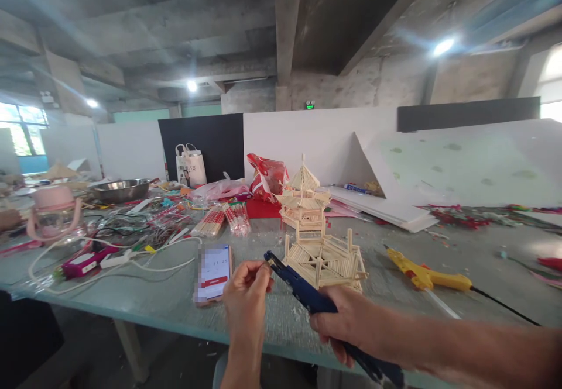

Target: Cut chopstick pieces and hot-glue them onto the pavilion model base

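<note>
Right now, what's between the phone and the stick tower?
In the head view, your left hand and the front end of the blue tool in your right hand show between the phone and the stick tower.

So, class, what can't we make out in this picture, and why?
All in the head view:
Left hand: anything between its fingertips is too small, covered by fingers.
Phone: its left edge is masked by pixelation.
Stick model: part of its near base is behind the blue tool.
Black cord: its far end is behind the right forearm.
</note>
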`<state>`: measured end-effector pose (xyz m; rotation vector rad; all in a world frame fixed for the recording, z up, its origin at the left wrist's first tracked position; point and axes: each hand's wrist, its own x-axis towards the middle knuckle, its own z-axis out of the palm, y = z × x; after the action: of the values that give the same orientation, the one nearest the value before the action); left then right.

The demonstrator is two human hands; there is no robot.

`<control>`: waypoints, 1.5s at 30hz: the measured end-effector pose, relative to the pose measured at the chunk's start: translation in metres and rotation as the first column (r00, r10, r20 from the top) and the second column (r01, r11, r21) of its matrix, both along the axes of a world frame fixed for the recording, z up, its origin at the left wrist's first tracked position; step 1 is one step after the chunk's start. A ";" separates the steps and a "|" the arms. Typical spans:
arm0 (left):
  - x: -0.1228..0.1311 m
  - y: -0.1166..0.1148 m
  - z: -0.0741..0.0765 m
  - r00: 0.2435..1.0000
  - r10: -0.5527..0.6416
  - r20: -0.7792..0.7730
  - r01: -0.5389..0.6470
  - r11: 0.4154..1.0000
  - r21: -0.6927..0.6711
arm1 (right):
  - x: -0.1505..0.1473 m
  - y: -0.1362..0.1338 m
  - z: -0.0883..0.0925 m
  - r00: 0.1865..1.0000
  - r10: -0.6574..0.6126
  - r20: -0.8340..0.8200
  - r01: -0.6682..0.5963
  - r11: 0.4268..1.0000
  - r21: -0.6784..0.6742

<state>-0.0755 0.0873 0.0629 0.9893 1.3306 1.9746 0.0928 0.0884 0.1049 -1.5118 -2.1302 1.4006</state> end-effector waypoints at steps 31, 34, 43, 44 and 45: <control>-0.004 0.003 0.006 0.942 0.053 -0.332 -0.092 0.991 -0.101 | 0.003 0.005 0.005 1.000 -0.002 -0.009 0.002 1.000 0.002; -0.005 0.004 0.007 0.938 0.063 -0.340 -0.104 0.989 -0.102 | 0.000 0.008 -0.002 1.000 -0.021 -0.002 0.021 1.000 0.007; -0.015 0.021 -0.001 0.985 -0.063 -0.162 0.048 0.994 -0.096 | -0.012 0.013 -0.013 0.997 -0.081 0.016 0.080 0.996 0.038; -0.015 0.024 -0.002 0.988 -0.074 -0.135 0.062 0.994 -0.090 | -0.014 0.013 -0.013 0.996 -0.088 0.023 0.087 0.995 0.043; -0.016 0.025 -0.003 0.990 -0.082 -0.114 0.073 0.994 -0.083 | -0.015 0.013 -0.012 0.995 -0.094 0.027 0.093 0.995 0.042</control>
<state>-0.0914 0.1128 0.0600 1.1168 1.3999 1.8168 0.0779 0.1019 0.0927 -1.6034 -2.0623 1.3042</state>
